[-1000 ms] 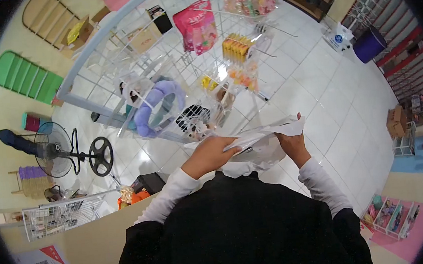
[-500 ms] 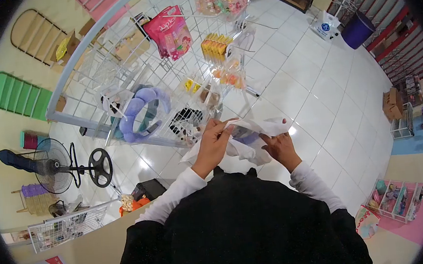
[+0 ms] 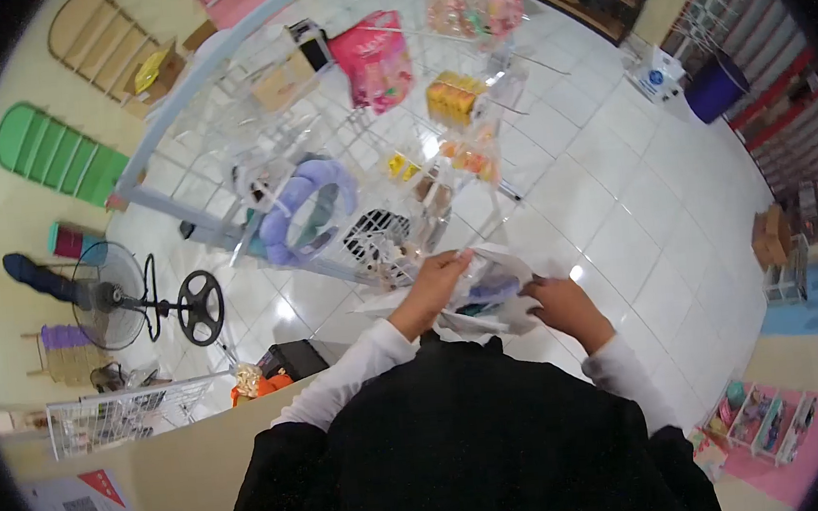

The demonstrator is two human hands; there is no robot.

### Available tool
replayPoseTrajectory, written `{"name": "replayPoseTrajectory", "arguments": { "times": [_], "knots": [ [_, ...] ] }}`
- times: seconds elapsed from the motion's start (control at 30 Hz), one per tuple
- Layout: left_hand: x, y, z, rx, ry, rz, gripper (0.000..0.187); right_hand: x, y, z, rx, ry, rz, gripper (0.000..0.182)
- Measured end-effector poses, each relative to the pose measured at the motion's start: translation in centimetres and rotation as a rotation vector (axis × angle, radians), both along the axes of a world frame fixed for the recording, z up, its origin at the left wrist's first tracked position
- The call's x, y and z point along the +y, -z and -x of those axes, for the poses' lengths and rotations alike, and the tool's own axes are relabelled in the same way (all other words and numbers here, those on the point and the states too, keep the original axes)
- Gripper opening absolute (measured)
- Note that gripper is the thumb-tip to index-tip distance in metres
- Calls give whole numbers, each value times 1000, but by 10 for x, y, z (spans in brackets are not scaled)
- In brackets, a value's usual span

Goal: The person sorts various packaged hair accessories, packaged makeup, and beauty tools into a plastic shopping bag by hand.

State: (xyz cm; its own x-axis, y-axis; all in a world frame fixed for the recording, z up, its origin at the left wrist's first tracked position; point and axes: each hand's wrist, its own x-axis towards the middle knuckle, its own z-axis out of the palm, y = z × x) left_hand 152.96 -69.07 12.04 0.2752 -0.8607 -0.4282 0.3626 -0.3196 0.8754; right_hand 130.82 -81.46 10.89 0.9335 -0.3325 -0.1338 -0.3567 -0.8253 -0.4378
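In front of my chest I hold a thin white bag, its mouth spread apart. My left hand pinches its left edge between thumb and fingers. At the opposite edge my right hand has its fingers curled onto the bag, with the fingertips partly hidden by it. Inside the opening shows something purple and dark teal, too blurred to name. Just beyond my left hand hang black-and-white packaged items on a wire grid.
The white wire display rack stands ahead, carrying purple headbands, a pink pouch and yellow packets. At left is a stand fan. A purple bin stands far right on the tiled floor.
The bag's mouth has opened wider, showing more of the purple and teal contents. My right hand has shifted slightly down and right. The whole view has moved a little.
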Motion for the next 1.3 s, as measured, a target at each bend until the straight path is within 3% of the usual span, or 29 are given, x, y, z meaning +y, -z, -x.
{"name": "replayPoseTrajectory", "arguments": {
  "times": [0.1, 0.2, 0.3, 0.37, 0.43, 0.53, 0.57, 0.6, 0.7, 0.8, 0.9, 1.0, 1.1, 1.23, 1.3],
  "knots": [
    [1, -1, 5, -118, 46, 12, 33, 0, -66, -9, 38, -104, -354, 27],
    [2, -9, 7, -59, 86, 11, 34, -6, -133, -41, -50, -4, -568, 26],
    [4, 20, 6, 47, 101, 126, 33, 9, -181, -92, -461, -97, -350, 31],
    [6, 15, 6, -144, 71, 285, 32, 22, -192, -130, -613, -181, -224, 44],
    [6, 37, 4, -159, 112, 262, 32, 28, -191, -175, -730, -288, -76, 64],
    [15, 28, 2, 34, 117, 129, 32, 35, -174, -233, -665, -277, 203, 77],
    [20, 4, 8, 28, 41, 229, 33, 37, -168, -248, -637, -274, 253, 79],
    [22, -2, 4, -32, 104, 127, 33, 38, -164, -259, -606, -272, 300, 80],
    [31, -18, -7, -146, 186, -121, 35, 38, -158, -275, -561, -221, 324, 76],
    [34, 13, -5, -132, 75, -51, 34, 37, -158, -280, -307, -259, 229, 69],
    [37, 29, -8, 66, 99, 11, 36, 33, -148, -277, -450, -301, 193, 59],
    [37, 26, -8, 4, 106, 34, 36, 28, -186, -257, -221, -378, 149, 50],
    [37, 28, -15, -274, 208, 74, 36, 17, -207, -230, -208, -449, 42, 44],
    [35, 17, -11, -104, 193, -14, 31, 7, -222, -193, -300, -478, 21, 39],
    [33, 39, -11, -182, 208, 27, 31, 11, -228, -182, -325, -500, -5, 35]
  ]
}}
